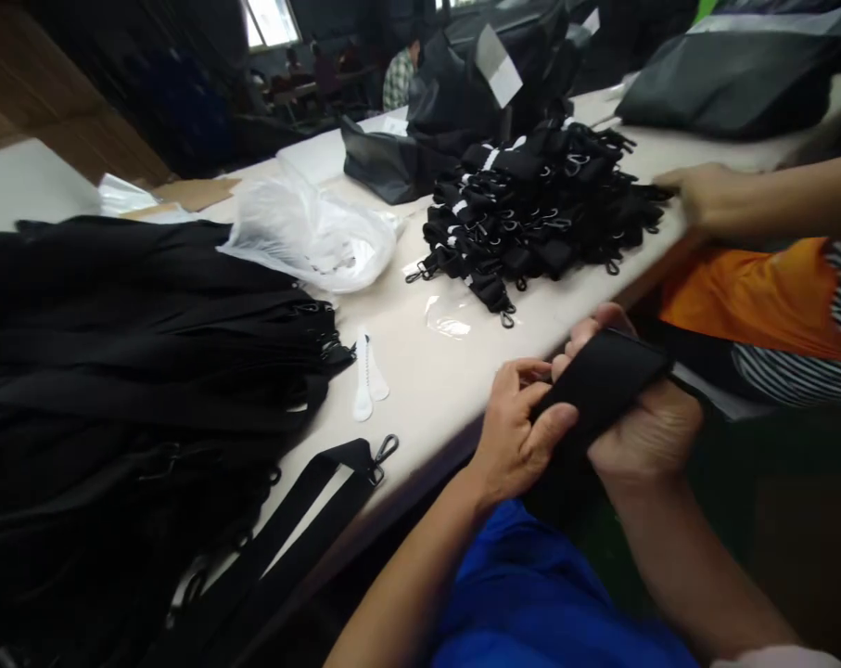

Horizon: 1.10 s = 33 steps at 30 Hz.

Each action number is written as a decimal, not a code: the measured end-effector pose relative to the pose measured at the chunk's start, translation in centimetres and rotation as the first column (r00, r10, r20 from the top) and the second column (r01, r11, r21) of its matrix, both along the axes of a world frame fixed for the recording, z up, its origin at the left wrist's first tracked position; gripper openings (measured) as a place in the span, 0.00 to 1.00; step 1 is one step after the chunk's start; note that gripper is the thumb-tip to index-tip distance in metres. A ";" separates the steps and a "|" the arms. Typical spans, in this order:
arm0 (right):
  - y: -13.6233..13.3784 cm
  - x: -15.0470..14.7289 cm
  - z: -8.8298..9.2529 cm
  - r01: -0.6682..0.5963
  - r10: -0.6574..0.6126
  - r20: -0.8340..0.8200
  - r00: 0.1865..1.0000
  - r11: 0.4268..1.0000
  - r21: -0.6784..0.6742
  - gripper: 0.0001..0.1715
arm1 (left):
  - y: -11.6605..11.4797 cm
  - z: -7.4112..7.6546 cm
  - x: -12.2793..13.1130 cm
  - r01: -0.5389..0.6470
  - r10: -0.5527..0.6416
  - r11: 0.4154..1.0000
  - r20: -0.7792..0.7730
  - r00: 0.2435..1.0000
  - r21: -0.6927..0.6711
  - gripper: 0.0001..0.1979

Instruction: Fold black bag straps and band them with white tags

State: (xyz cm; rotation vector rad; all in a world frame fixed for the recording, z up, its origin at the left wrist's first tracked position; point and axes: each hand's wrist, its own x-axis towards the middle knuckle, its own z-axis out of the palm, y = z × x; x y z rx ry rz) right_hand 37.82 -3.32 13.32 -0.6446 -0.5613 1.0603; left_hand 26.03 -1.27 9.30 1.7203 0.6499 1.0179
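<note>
Beyond the table's front edge, my right hand (646, 431) is wrapped round a folded black webbing strap (601, 376), which lies flat across the palm. My left hand (524, 427) grips the near side of the same strap, thumb on top and fingers behind it. Part of the strap is hidden by my hands and the dark floor behind. On the table to the left, a loose black strap (309, 492) ends in a metal snap hook (385, 450). Two white toothed ties (365, 380) lie above it.
Long black straps (128, 353) are heaped at left. A clear plastic bag (323, 241) of white pieces stands beside a pile of bundled straps (531, 209). A co-worker's hand (698, 199) touches that pile from the right. Black bags (732, 74) lie behind.
</note>
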 end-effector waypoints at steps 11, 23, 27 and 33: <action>2.2 -0.8 0.9 -0.086 0.072 -0.142 0.987 0.992 -0.096 0.13 | -2.9 -0.5 -1.4 0.221 -0.024 0.751 0.308 0.951 -0.623 0.24; 10.3 -4.4 -0.4 -0.491 0.461 0.474 0.750 0.868 -0.066 0.27 | 3.9 3.9 -15.7 -0.288 0.279 0.943 -0.074 0.957 -0.166 0.14; 14.3 -11.0 -4.3 -0.285 0.460 0.828 0.322 0.881 -0.379 0.16 | 9.8 4.5 -20.0 -0.599 0.611 0.777 -0.006 0.792 0.194 0.14; 17.5 -19.8 -6.7 0.091 0.468 0.878 -0.102 0.883 -0.460 0.22 | 12.9 1.6 -20.8 -0.597 0.592 0.799 0.285 0.754 -0.079 0.12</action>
